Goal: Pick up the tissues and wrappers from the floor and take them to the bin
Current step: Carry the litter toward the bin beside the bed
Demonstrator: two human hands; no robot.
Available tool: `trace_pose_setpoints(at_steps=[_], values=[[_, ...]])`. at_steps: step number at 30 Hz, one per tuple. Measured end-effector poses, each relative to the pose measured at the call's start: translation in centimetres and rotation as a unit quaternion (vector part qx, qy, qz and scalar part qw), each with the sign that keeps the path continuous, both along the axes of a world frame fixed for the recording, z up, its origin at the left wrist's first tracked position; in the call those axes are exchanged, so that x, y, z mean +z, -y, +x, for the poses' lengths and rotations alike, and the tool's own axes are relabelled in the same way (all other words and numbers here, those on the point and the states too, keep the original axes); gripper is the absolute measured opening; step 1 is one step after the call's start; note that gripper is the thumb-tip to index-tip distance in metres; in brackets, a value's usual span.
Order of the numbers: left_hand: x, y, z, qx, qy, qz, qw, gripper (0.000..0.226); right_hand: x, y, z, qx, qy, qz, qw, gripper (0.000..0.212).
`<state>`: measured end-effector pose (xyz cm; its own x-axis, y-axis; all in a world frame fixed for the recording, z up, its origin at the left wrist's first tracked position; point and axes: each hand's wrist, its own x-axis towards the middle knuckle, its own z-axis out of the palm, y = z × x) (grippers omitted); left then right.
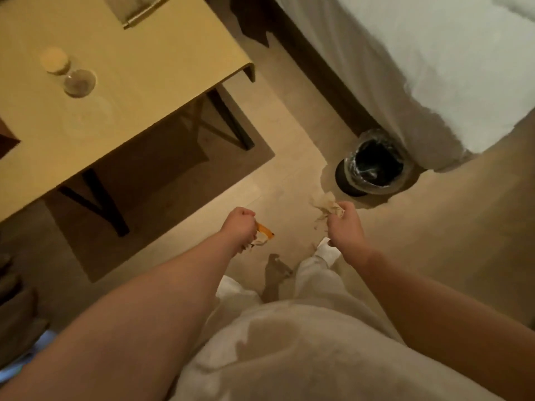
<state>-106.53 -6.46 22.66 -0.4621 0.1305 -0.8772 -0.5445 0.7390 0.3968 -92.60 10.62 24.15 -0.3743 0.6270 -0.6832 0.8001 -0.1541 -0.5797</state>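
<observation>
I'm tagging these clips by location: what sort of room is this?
Probably a hotel room or bedroom: a bed with white bedding, a small lined bin on the floor at its corner, and a low table bearing a glass.

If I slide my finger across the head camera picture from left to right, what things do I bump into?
Glass jar on the table → left hand closed on an orange wrapper → right hand closed on crumpled tissues → lined black bin → white bed.
</observation>
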Motion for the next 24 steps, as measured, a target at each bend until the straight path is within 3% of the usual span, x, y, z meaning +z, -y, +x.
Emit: trace_pose_setpoints(at_steps=[12,18,24], values=[[-1.3,-24.4,5.0,-0.131,0.018,-0.011,0.991,0.044,-0.1,-21.2,7.8,-0.198,0.042,-0.082,0.976,0.028],[-4.3,-33.5,2.3,-0.198,0.028,-0.027,0.98,0.049,-2.7,-27.7,6.7,-0.306,0.043,-0.117,0.944,0.026],[-10.3,-42.1,-2.0,-0.236,0.115,-0.071,0.962,0.037,-8.7,-32.9,3.8,-0.393,0.04,-0.118,0.911,0.027]])
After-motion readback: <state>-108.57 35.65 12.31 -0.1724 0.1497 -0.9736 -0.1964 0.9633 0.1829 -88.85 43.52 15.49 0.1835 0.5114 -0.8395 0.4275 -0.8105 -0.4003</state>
